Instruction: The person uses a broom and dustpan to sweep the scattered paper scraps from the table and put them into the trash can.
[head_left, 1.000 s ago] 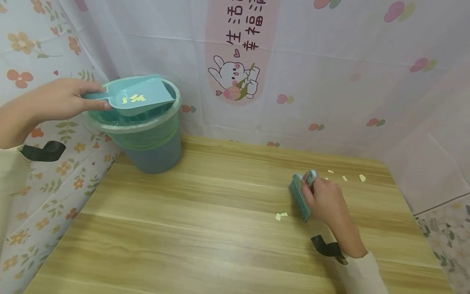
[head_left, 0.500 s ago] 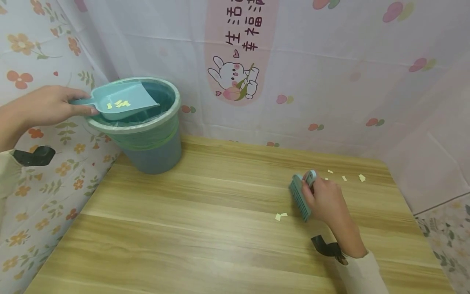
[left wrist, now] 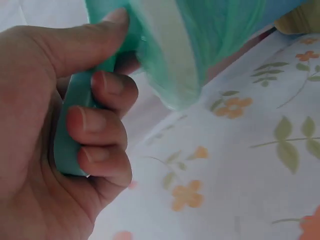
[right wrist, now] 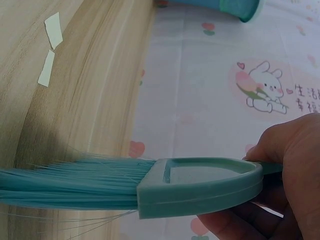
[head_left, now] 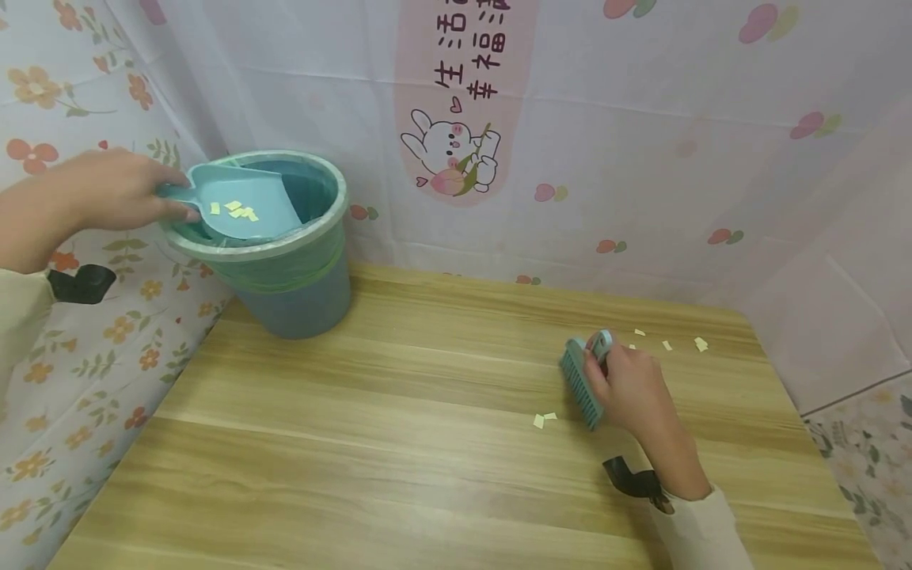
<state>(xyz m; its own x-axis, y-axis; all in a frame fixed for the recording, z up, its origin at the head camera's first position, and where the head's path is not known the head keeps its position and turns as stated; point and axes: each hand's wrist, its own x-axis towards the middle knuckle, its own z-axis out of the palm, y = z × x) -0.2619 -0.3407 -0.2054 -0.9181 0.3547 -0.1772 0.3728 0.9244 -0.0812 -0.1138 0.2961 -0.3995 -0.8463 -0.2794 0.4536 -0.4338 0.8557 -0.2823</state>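
Note:
My left hand (head_left: 117, 190) grips the handle of a light blue dustpan (head_left: 245, 194), its fingers curled round the handle (left wrist: 75, 130) in the left wrist view. The pan lies over the mouth of a blue bin (head_left: 302, 293) lined with a green bag, its front edge dipping inside the rim. Several yellow paper scraps (head_left: 238, 210) rest on the pan. At the right, my right hand (head_left: 630, 388) holds a teal hand brush (head_left: 583, 384) by its handle; the bristles (right wrist: 75, 182) point toward the tabletop.
Two paper scraps (head_left: 539, 420) lie on the wooden table (head_left: 399, 467) left of the brush. Several more scraps (head_left: 701, 344) are scattered near the back right edge. Printed cloth (head_left: 627, 158) hangs behind the table and along the left side.
The left hand drew the dustpan left, then shifted slightly right again and tipped its front edge down into the bin. The scraps stay on the pan. The right hand and brush have held still.

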